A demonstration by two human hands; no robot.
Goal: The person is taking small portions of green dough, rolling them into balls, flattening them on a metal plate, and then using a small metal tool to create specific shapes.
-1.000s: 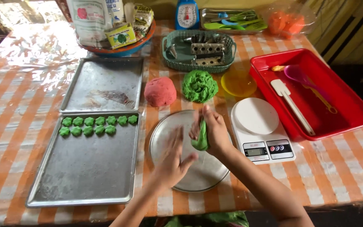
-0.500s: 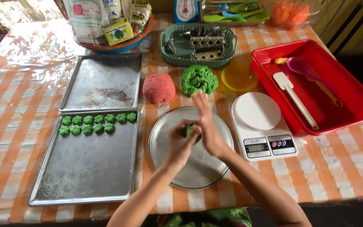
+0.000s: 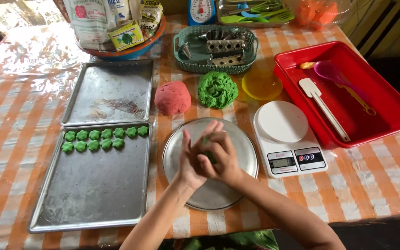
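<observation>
Orange-and-white checked cloth under clear plastic covers the table (image 3: 15,139), and the work is seen from above. Near the middle, a round metal plate (image 3: 237,139) is laid, and above it both hands are pressed together. The left hand (image 3: 188,159) and the right hand (image 3: 221,157) are cupped palm against palm, fingers curled around a small piece of green dough (image 3: 208,155) (only a sliver of it is seen between them), so the piece is held enclosed just above the plate.

Left of the plate, a large baking tray (image 3: 93,194) is set, and on its far part two rows of small green flower-shaped pieces (image 3: 103,139) are lined up. Beyond it a second, bare tray (image 3: 109,92) is placed. Just beyond the plate, a red dough ball (image 3: 172,97) and a green dough ball (image 3: 217,89) are seen side by side, close but apart. A yellow lid (image 3: 261,84) is found to the right of the green ball.

Right of the plate, touching or nearly touching its rim, a white kitchen scale (image 3: 285,139) is placed. Further right, a red tray (image 3: 390,102) is seen holding a white spatula (image 3: 322,106) and a pink spoon (image 3: 334,76). At the far edge, a teal basket (image 3: 216,67) of metal cutters and a bowl of packets (image 3: 116,28) are kept.
</observation>
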